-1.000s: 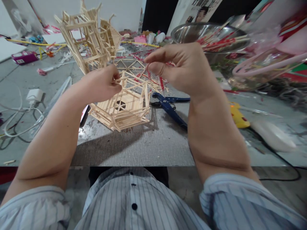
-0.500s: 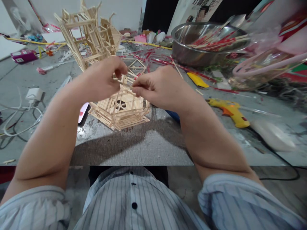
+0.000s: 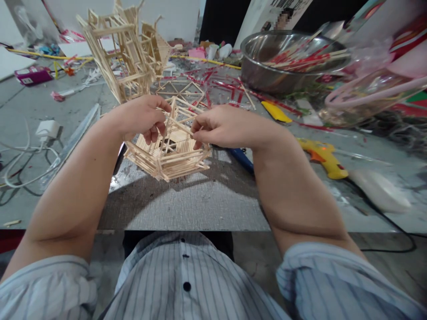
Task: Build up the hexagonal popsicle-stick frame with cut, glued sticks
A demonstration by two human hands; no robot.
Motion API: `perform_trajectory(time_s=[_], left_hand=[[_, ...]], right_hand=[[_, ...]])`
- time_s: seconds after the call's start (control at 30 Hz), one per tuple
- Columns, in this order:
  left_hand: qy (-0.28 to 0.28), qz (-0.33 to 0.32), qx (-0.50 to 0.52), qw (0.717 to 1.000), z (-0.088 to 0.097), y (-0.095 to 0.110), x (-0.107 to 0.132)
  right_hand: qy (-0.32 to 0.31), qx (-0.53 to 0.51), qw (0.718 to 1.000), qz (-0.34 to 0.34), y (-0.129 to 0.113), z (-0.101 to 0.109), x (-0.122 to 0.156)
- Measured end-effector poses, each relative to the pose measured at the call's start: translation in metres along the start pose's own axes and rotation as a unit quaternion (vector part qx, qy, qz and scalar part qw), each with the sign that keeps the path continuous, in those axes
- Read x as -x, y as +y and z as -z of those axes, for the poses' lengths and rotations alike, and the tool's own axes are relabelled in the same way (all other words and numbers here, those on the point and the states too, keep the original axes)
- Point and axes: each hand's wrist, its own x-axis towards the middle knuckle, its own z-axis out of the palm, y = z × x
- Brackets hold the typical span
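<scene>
Two hands over one small stick frame (image 3: pixel 182 160), which sits near the middle of the table's (image 3: pixel 187 209) front edge. Left hand (image 3: pixel 142 118) at the frame's left side, fingers loosely bent beside its raised sticks. Right hand (image 3: pixel 230 126) opposite, thumb and fingertips close together by the low end of a slanting stick (image 3: pixel 183 126). Cannot tell whether either hand grips anything.

Change: half a second ago the fingertips nearly met above the frame; now a clear gap separates them and the right hand sits slightly lower. A second ago the right hand had a red strip hanging from it; none shows there now. Judgement: attention is on the frame's upper sticks, perhaps steadying or adjusting one; whether it is fixed, unclear.

Nearby: taller stick structure (image 3: pixel 130 80) behind, to the left; blue-handled tool (image 3: pixel 243 161) partly under the right forearm; yellow glue gun (image 3: pixel 328 162) toward the table's right edge.
</scene>
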Motion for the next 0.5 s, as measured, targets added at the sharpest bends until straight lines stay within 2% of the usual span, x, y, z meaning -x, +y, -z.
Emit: perform_trajectory(time_s=[0.5], left_hand=[[-0.032, -0.005, 0.04, 0.999, -0.0025, -0.0012, -0.0032]], right_hand=[[-0.004, 0.06, 0.998, 0.006, -0.0013, -0.0028, -0.0024]])
